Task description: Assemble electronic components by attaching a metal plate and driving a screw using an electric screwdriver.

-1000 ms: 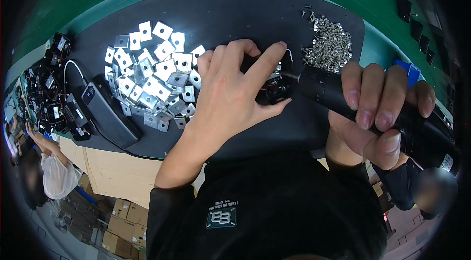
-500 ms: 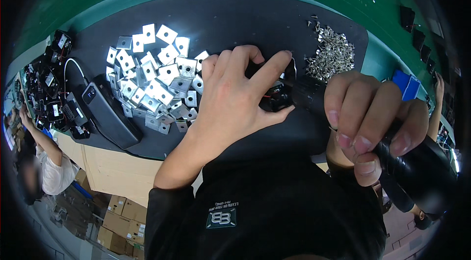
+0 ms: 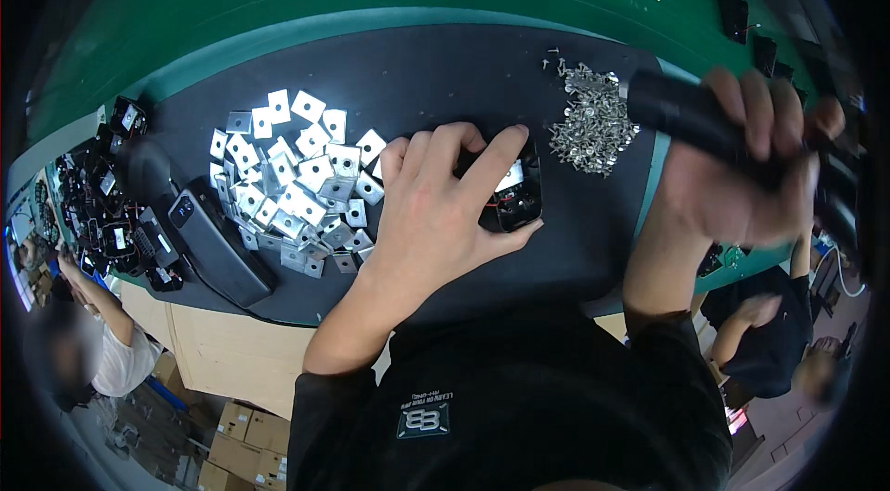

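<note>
Here, in the head view, the left hand [image 3: 443, 204] is pressing down on a small black housing [image 3: 515, 194], fingers spread over it and grasping its edges; the part is lying on the dark mat [image 3: 445, 74], near the middle, showing a pale inner patch. The right hand [image 3: 742, 166] is clenching around a black power screwdriver [image 3: 686, 111], raised at the right. A pile of screws [image 3: 589, 120] is lying just beyond, and square metal plates [image 3: 297, 185] are spreading to the left.

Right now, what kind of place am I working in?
Probably an assembly workbench: a pile of square metal plates, a heap of small screws and a black power screwdriver in your right hand.
</note>
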The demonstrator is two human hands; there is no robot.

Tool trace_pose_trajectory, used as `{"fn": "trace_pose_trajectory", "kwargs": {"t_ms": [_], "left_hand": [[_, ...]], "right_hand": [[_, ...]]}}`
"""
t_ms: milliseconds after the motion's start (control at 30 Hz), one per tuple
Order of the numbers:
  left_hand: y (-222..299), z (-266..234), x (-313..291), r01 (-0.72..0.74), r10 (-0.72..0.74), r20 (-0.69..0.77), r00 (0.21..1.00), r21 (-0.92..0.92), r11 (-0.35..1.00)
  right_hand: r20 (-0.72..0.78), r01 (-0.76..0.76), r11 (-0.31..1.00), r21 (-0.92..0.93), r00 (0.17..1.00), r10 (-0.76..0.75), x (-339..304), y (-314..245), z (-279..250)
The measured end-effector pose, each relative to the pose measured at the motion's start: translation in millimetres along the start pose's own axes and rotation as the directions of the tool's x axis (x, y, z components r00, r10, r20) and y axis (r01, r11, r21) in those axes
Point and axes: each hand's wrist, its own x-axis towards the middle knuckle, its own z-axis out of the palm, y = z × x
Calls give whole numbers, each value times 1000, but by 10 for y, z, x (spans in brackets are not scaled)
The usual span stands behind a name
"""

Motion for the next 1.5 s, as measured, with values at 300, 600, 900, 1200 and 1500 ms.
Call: {"fn": "trace_pose_trajectory", "kwargs": {"t_ms": [300, 600, 900, 1200, 1500], "left_hand": [[-49, 74, -54, -57, 58, -67, 996, 23, 998], [-68, -75, -143, -42, 34, -124, 992, -58, 997], [-538, -1341, -572, 271, -118, -400, 909, 350, 897], [-1684, -2668, -1433, 745, -253, -768, 588, 393, 539], [-1288, -2317, -1043, 481, -44, -532, 846, 724, 496]], "right_hand": [[-189, 38, 970, -240, 978, -85, 82, 472, -162], [-237, -28, 999, 38, 971, 37, 3, 290, 105], [-174, -46, 990, 132, 982, 69, -290, -407, -501], [-261, -6, 954, 301, 961, 88, -525, -639, -804], [-215, -48, 963, 266, 971, 108, -572, -582, -632]]}}
